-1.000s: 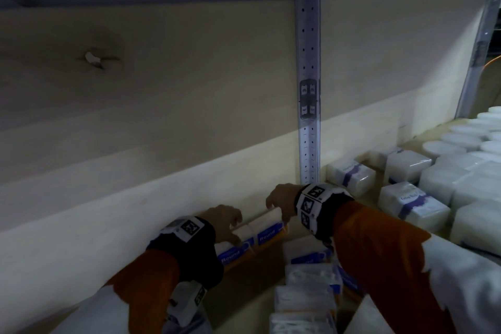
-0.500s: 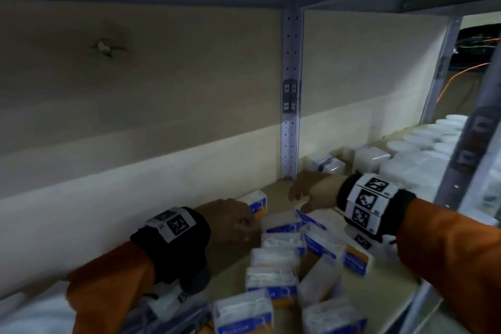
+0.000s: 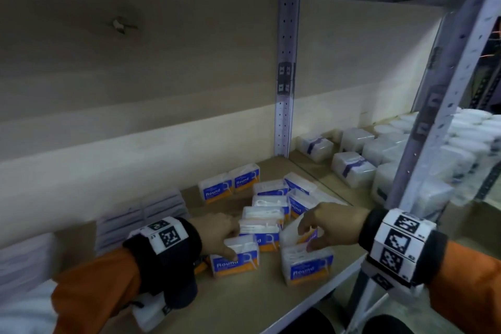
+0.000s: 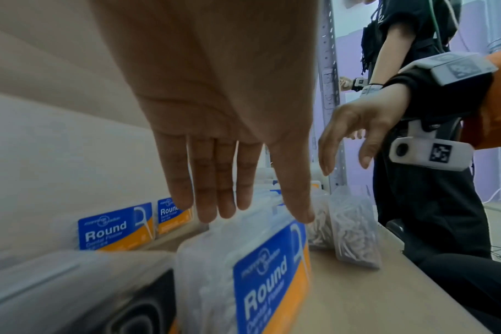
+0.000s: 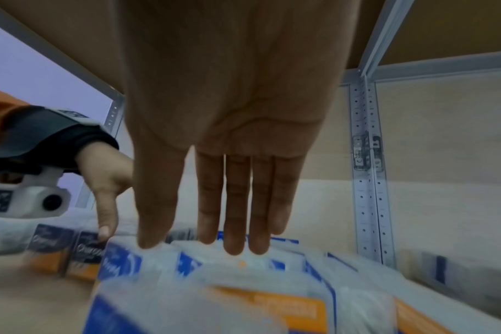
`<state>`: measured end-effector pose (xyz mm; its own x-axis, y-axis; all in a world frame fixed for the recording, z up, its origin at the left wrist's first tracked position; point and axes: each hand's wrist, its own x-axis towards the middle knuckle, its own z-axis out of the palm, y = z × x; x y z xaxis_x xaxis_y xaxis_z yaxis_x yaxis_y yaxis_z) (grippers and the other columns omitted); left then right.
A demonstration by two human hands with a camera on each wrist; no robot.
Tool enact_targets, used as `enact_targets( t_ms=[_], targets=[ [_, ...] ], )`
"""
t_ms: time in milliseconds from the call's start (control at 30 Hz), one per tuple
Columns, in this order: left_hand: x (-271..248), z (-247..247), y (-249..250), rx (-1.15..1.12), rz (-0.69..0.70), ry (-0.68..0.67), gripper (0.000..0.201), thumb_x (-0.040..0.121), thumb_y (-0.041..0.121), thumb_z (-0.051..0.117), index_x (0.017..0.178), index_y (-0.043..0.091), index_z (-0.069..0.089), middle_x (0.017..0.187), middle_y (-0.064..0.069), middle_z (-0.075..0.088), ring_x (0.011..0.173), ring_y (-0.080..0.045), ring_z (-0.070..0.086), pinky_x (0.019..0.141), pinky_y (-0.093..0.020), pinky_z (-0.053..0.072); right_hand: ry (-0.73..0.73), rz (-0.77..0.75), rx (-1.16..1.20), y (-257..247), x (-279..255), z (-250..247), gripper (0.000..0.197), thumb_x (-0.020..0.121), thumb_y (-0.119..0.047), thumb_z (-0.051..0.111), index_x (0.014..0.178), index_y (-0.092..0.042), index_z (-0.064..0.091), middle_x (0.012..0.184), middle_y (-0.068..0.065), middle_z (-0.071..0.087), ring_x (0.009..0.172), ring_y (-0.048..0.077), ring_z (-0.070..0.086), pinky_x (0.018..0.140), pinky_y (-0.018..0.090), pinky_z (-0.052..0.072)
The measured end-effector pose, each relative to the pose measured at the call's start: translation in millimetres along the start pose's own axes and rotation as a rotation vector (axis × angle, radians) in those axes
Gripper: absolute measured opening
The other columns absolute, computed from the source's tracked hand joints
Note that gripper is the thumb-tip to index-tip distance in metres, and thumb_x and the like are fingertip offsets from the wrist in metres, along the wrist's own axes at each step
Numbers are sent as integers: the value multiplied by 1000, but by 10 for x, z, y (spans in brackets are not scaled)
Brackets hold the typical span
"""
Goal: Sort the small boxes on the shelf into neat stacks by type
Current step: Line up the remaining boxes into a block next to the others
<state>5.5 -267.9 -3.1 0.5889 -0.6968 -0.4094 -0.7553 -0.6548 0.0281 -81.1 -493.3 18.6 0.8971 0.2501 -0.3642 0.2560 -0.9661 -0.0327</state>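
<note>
Several clear boxes with blue and orange "Round" labels lie scattered on the wooden shelf. Two Round boxes stand side by side near the back wall. My left hand reaches with straight fingers over the front left Round box, its thumb at the box's top edge; the left wrist view shows the same box below the fingertips. My right hand hovers, fingers spread, above the front right Round box. Neither hand holds anything.
Dark flat packs are stacked at the left against the back wall. White boxes with purple bands fill the right bay beyond the steel upright. A front post stands at the right. Another person in black stands beyond the shelf.
Both hands have drawn back from the two boxes at the back wall and come down over the front boxes. Those two boxes stay standing by the wall.
</note>
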Motion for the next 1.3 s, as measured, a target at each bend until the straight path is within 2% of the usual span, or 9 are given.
enact_targets(
  t_ms=[100, 300, 667, 833, 1000, 1133, 1233, 1300],
  targets=[
    [-13, 36, 8, -22, -25, 7, 52, 85, 39, 63, 124, 9, 48, 128, -9, 50, 112, -24, 51, 76, -24, 34, -51, 4, 10, -25, -21, 138, 50, 87, -33, 62, 133, -19, 50, 134, 2, 52, 121, 19, 48, 99, 28, 39],
    [-4, 69, 53, -41, -53, 22, 54, 85, 34, 65, 128, 8, 47, 131, -9, 48, 117, -24, 50, 90, -29, 42, -45, 34, 2, -53, -35, 269, 54, 85, -24, 64, 136, -20, 44, 137, 1, 44, 124, 19, 45, 101, 30, 39],
    [12, 94, 128, 12, -94, 40, 45, 85, 29, 65, 121, 4, 53, 126, -13, 52, 111, -28, 54, 87, -33, 45, -5, 69, -43, -72, -35, 311, 55, 87, -19, 62, 137, -16, 40, 141, 2, 41, 127, 20, 43, 104, 31, 38],
    [-22, 67, 126, -7, -91, 33, 44, 82, 29, 68, 117, 5, 56, 120, -12, 59, 105, -27, 59, 75, -28, 43, -12, 68, -34, -56, -27, 301, 56, 87, -20, 62, 138, -16, 40, 140, 2, 43, 128, 18, 42, 105, 28, 36],
    [-103, -59, 71, -34, -77, 43, 43, 80, 31, 69, 114, 7, 60, 115, -10, 64, 101, -24, 61, 69, -26, 43, -21, 54, -37, 0, -94, 139, 50, 84, -21, 65, 131, -19, 48, 135, 0, 48, 124, 16, 45, 101, 26, 38],
    [-171, -220, -3, -51, -64, 86, 43, 80, 33, 69, 115, 9, 60, 113, -7, 65, 99, -21, 61, 56, -17, 37, 24, 59, 51, 84, -146, -111, 50, 80, -21, 70, 126, -22, 52, 128, -3, 52, 116, 13, 49, 97, 23, 41],
    [-186, -364, -76, -55, -72, 126, 43, 79, 34, 71, 112, 8, 61, 110, -9, 66, 84, -18, 55, 60, -24, 39, 124, 62, 116, 138, -111, -332, 47, 74, -21, 73, 118, -21, 57, 119, -3, 58, 107, 14, 54, 95, 27, 47],
    [-174, -450, -134, -93, -99, 143, 43, 79, 34, 71, 112, 9, 61, 111, -9, 65, 83, -14, 50, 68, -23, 39, 217, 46, 129, 180, -26, -483, 47, 72, -18, 75, 116, -16, 58, 114, 0, 61, 102, 15, 57, 89, 22, 46]
  ],
)
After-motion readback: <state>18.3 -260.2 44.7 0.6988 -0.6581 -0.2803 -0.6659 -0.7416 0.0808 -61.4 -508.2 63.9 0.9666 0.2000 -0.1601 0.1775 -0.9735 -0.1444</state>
